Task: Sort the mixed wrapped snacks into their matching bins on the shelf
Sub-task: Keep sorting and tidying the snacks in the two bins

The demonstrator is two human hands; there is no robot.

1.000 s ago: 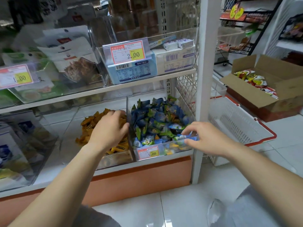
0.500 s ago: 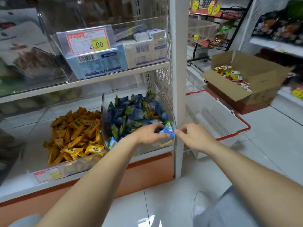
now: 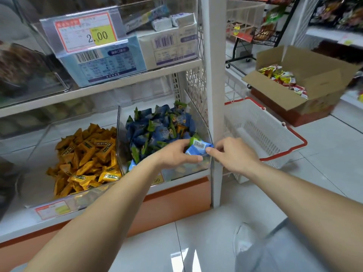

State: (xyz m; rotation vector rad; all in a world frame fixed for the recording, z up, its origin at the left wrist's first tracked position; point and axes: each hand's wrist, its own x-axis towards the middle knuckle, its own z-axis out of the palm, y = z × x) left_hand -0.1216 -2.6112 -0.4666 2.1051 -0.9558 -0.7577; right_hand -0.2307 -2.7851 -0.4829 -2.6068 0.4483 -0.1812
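Note:
On the bottom shelf two clear bins stand side by side. The left bin (image 3: 47,134) holds yellow wrapped snacks (image 3: 86,158). Blue and green wrapped snacks (image 3: 157,128) fill the right bin (image 3: 204,124). My left hand (image 3: 176,154) grips a blue wrapped snack (image 3: 199,148) with a barcode, just above the right bin's front right corner. My right hand (image 3: 233,156) pinches the same wrapper's right end, in front of the white shelf post (image 3: 214,75).
A white basket with red rim (image 3: 275,138) sits on the floor right of the post. Behind it an open cardboard box (image 3: 314,79) holds mixed wrapped snacks. The upper shelf carries a clear bin with boxes and a 2.00 price tag (image 3: 86,32).
My left hand left the yellow snack bin and came to the front right corner of the blue bin. Both hands now hold one blue wrapper. The view has swung to the right.

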